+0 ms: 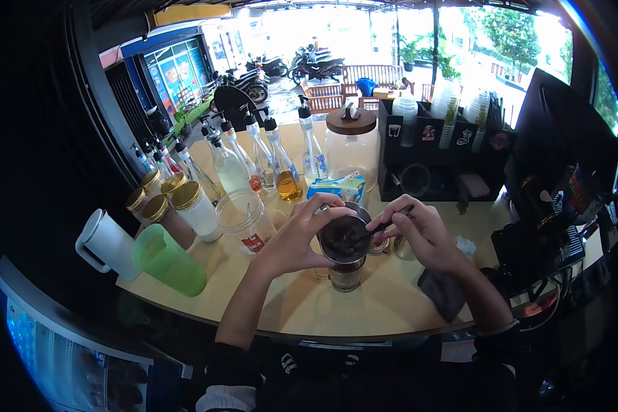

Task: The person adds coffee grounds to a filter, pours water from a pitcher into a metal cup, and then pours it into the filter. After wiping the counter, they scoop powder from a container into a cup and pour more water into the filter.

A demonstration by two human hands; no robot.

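- The dark vessel (346, 258) is clasped by the left hand (295, 237), fingers curved.
- A utensil (383, 226), tip inside the vessel, is pinched by the right hand (426, 237).
- A glass (345, 280) is seen below the vessel.

A pale tabletop (292, 310) spans the dim space beside a dark wall (31, 137) at left. Bright daylight floods the open front; outside stand wooden benches (374, 73), parked motorbikes (316, 65), leafy trees (511, 36) and a blue-framed shopfront (176, 72).
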